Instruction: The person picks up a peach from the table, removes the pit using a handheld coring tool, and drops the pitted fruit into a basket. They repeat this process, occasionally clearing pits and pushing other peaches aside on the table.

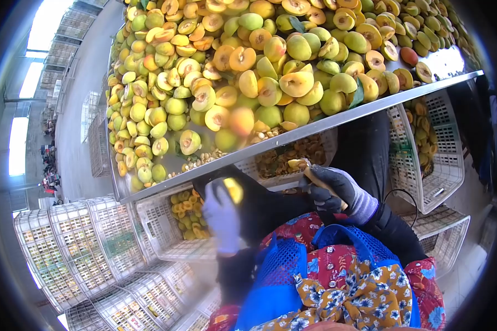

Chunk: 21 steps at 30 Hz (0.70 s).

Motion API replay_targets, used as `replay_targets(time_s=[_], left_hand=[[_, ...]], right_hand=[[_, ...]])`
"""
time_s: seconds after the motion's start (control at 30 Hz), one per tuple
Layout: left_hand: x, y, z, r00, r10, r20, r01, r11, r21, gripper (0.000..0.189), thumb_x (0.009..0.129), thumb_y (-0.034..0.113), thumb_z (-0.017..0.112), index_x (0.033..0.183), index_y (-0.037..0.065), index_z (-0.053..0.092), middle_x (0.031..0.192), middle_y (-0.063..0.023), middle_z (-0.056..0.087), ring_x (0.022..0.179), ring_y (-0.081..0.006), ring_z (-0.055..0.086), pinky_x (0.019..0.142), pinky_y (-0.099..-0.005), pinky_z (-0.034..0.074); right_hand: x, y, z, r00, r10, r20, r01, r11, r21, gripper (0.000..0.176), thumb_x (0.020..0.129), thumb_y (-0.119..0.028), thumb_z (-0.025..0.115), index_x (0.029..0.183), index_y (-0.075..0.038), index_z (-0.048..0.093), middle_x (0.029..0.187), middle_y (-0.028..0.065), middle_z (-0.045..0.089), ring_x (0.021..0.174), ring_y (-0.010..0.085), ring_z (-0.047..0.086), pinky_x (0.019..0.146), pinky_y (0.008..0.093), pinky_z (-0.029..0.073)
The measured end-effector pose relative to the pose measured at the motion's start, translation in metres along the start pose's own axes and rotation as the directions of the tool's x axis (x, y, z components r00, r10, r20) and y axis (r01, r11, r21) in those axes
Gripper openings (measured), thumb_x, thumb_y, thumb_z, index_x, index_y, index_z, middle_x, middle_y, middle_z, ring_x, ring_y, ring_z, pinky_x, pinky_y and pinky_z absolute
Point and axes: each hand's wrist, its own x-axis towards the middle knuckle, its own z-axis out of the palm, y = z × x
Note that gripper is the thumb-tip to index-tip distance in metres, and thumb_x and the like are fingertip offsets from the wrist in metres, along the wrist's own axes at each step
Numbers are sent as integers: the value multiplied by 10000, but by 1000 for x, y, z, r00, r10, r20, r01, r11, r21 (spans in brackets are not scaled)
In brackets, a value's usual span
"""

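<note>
One right hand (339,190) closed around one wooden handle (324,186), one left hand (221,215) with one yellow fruit piece (233,191) against its fingers, grip too blurred to tell, one crate (149,215) of fruit at either side, one metal table (276,143) beyond, heaped with cut fruit (296,84) past counting

So the left hand, in a pale lavender knit glove (221,216), is a motion-blur mess, lifted out in front with the fingers pointing up and away from the body; can't really tell how tight they're curled. Its forearm in a black sleeve (235,270) goes pretty much straight out, blurry too. The right hand, in a lavender glove with dark grey coated fingers (339,190), is way sharper: fingers bent into a firm grip, forearm in a black sleeve (398,237) slanting inward. Hands are well apart.
</note>
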Motion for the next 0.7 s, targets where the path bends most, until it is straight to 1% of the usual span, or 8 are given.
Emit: replay_targets(time_s=[0.07, 0.17, 0.27, 0.4, 0.43, 0.5, 0.57, 0.7], left_hand=[[1, 2, -35, 978, -1, -210, 123, 814, 567, 413, 986, 292, 544, 1266, -11, 534, 1099, -190, 629, 1008, -335, 634, 847, -386, 514], [26, -33, -59, 835, 403, -375, 3, 678, 735, 349, 967, 244, 560, 1199, -16, 582, 1093, -199, 628, 990, -364, 625, 862, -416, 498], [35, 24, -60, 944, 257, -204, -197, 941, 276, 330, 968, 235, 556, 1166, -25, 602, 1121, -224, 611, 1038, -376, 599, 893, -456, 474], [64, 53, -39, 849, 441, -293, -268, 835, 480, 352, 958, 253, 575, 1184, -16, 594, 1120, -217, 623, 1062, -393, 585, 917, -461, 458], [81, 53, -38, 849, 409, -334, -233, 858, 458, 392, 946, 275, 590, 1218, -8, 574, 1131, -231, 616, 1071, -404, 577, 918, -455, 459], [126, 27, -30, 895, 401, -195, -249, 812, 528, 430, 928, 300, 619, 1223, -5, 557, 1121, -238, 619, 1063, -404, 585, 911, -454, 464], [153, 2, -26, 922, 380, -73, -306, 831, 464, 465, 903, 320, 653, 1220, -3, 545, 1104, -242, 624, 1044, -399, 598, 895, -444, 474], [168, -11, -28, 933, 354, 73, -361, 910, 202, 525, 845, 336, 722, 1203, 4, 528, 1064, -228, 641, 969, -368, 631, 838, -404, 498]], right_hand=[[1, -3, -1, 1000, -20, -5, 20, 998, -52, 403, 1034, -382, 457, 1248, -50, 535, 552, -2, 446, 382, 72, 391, 359, 192, 315], [3, -7, 3, 1000, -10, 10, 11, 997, -75, 380, 1029, -370, 478, 1297, -104, 514, 559, -7, 445, 391, 70, 393, 383, 185, 316], [1, -9, 20, 995, -77, -55, 64, 976, -209, 390, 1023, -343, 499, 1359, -144, 480, 582, 1, 466, 416, 75, 419, 403, 191, 341], [3, 3, 13, 940, -284, -191, 135, 821, -555, 482, 1015, -281, 518, 1461, -142, 399, 678, 33, 543, 519, 89, 506, 465, 208, 404], [8, 9, 6, 903, -364, -229, 128, 735, -666, 508, 1011, -263, 522, 1482, -138, 379, 711, 43, 570, 552, 92, 532, 484, 213, 421], [27, 16, -29, 691, -686, 230, 307, -11, -952, 518, 1004, -208, 527, 1494, -154, 371, 774, 50, 606, 610, 60, 554, 481, 190, 395], [28, 8, -33, 657, -655, 373, 265, -262, -928, 516, 997, -187, 536, 1488, -148, 383, 827, 60, 636, 637, 44, 573, 478, 178, 387], [-2, -13, 12, 870, -482, -105, 149, 462, -874, 482, 994, -225, 549, 1440, -77, 439, 843, 78, 662, 561, 73, 579, 473, 204, 425]])
